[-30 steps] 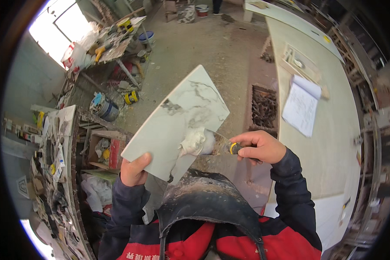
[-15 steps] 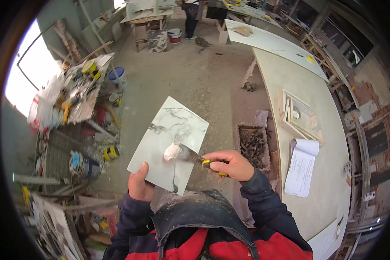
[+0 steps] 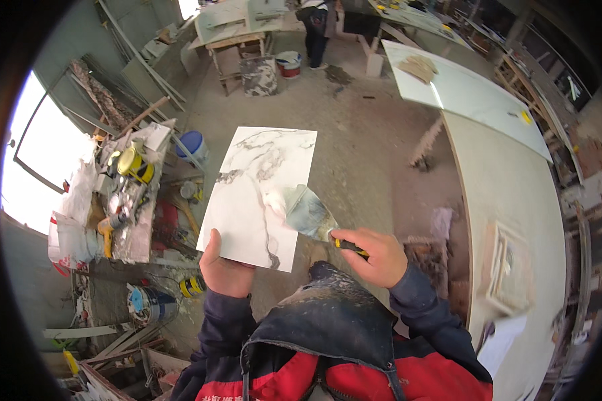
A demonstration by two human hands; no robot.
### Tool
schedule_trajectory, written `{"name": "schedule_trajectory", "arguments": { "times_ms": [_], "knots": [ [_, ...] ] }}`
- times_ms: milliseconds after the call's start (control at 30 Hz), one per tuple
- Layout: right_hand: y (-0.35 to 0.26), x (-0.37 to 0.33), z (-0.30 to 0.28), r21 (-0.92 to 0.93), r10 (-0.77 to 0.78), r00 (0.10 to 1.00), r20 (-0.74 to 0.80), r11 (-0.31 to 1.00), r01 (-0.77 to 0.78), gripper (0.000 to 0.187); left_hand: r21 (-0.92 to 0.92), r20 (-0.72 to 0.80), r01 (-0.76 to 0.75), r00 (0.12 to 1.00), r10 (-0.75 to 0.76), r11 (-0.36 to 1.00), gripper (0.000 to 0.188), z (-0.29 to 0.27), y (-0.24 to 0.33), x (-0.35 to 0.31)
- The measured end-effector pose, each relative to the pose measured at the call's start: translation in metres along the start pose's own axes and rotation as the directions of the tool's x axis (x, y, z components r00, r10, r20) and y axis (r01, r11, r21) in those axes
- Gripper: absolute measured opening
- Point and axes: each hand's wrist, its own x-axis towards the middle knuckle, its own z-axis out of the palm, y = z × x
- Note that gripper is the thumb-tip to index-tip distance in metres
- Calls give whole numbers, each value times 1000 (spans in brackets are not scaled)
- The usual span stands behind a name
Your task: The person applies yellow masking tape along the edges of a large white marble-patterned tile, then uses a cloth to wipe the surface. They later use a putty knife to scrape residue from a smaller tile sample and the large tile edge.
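Observation:
A white marble-look tile (image 3: 242, 214) with grey veins is tilted in front of me. My left hand (image 3: 227, 269) is closed on its lower left corner, thumb on top and the other fingers hidden beneath. My right hand (image 3: 379, 257) grips the yellow and black handle of a putty knife (image 3: 309, 212). The wide blade, smeared with pale paste, lies over the right part of the tile. Some white paste (image 3: 273, 199) shows at the blade's left edge; how much is under the blade is hidden.
To the left, a cluttered bench (image 3: 135, 247) bears cans and a yellow drill (image 3: 106, 230), with a blue-lidded bucket (image 3: 192, 146) beside it. Along the right runs a long pale slab (image 3: 508, 180) with a wooden box frame (image 3: 508, 267). Another person (image 3: 316, 33) stands at the far end.
The tile has turned more upright and moved slightly up. The knife blade now lies flatter against the tile, and the paste mound looks smaller. My view has swung left.

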Motion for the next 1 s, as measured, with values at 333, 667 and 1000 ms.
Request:
{"name": "schedule_trajectory", "arguments": {
  "times_ms": [333,667,1000],
  "knots": [
    [106,224,-60,-102,8,995,102,995,2,36,-51,-51,-110,993,108,993,53,47,14,220],
    [237,435,-163,218,163,979,124,958,-187,33,-20,153,51,987,-47,999,55,90,0,534],
    [352,611,-263,-106,265,963,46,960,-260,35,203,181,231,946,-268,952,56,191,-35,798]
  ]
}}
